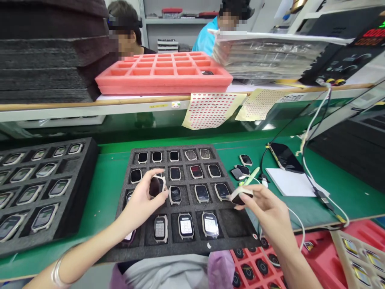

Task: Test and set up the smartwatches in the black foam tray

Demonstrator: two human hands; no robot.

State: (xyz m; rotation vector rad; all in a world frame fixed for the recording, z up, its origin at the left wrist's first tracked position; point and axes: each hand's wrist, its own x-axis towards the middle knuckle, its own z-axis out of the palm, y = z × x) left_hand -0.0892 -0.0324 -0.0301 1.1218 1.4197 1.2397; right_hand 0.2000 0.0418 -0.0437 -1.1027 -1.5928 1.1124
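My left hand is closed around a white-framed smartwatch body with a dark screen, held just above the black foam tray in front of me. My right hand pinches a second watch body by its edges over the tray's right side, near an empty pocket at the bottom right. The tray's pockets hold several watch bodies; three in the front row have lit screens.
A second black foam tray of watches lies at left. Loose watch bodies, a green-tipped tool, a phone, a white pad and cables lie at right. A pink foam tray sits on the shelf; two people work behind it.
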